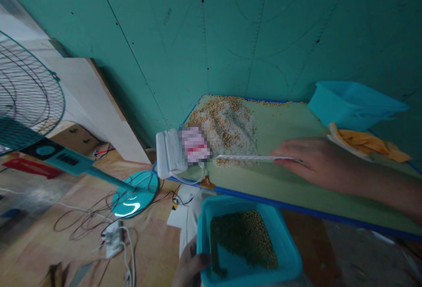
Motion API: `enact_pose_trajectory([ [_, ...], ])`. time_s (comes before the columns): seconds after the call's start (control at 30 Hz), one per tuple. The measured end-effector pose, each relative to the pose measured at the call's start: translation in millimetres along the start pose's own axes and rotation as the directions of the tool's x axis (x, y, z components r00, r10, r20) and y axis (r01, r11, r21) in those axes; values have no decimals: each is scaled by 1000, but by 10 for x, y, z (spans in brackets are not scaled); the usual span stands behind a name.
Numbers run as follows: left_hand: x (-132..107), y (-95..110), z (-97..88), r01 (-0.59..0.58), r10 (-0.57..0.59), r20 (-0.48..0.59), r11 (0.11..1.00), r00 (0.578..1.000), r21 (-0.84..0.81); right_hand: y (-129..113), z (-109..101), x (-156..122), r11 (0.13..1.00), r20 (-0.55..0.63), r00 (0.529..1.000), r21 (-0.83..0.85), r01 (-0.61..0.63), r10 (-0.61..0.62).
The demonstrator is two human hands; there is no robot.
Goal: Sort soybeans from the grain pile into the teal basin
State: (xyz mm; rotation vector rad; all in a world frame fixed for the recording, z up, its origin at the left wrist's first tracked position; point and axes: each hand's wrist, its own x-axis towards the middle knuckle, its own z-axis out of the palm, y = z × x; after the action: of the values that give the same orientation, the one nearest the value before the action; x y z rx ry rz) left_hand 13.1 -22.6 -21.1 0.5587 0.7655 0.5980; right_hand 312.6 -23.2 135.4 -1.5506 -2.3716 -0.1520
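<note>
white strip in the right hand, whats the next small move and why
Probably sweep the white strip in the right hand leftward into the pile of beans and white grains: its tip sits at the pile's near edge on the green table, while the left hand holds the blue tub, part filled with beans, below the table's edge.

Dim, flat light with a teal cast; the one glare patch sits on the fan base (133,199), and the leaning board (108,111) throws a soft shadow on the wall (263,27). Wide-angle lens bends lines toward the edges; the lower-left floor (39,238) is smeared by blur. The left hand (188,266) and tub (292,252) interior lie in shadow, the right hand (311,161) and its white strip (250,158) are soft, and a patch by the white device (168,153) is pixelated.
</note>
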Motion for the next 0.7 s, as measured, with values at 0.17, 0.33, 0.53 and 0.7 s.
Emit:
enact_pose_trajectory([
  [0.17, 9, -10, -16, 11, -11, 0, 1000, 1000, -2, -62, -12, -8, 999, 12, 1000, 32, 4, -4],
  [0.33, 19, -41, -62, 9, -9, -4, 1000, 1000, -17, -81, -18, -15, 998, 6, 1000, 55, -2, 2],
  [0.53, -16, -37, -46, -1, 1, -9, 999, 1000, -36, -42, 3, 2, 996, 23, 998, 58, -65, 64],
  [0.7, -16, -36, -65, -6, 6, 8, 1000, 1000, -15, -85, 17, 3, 997, 25, 999, 63, -41, 39],
])
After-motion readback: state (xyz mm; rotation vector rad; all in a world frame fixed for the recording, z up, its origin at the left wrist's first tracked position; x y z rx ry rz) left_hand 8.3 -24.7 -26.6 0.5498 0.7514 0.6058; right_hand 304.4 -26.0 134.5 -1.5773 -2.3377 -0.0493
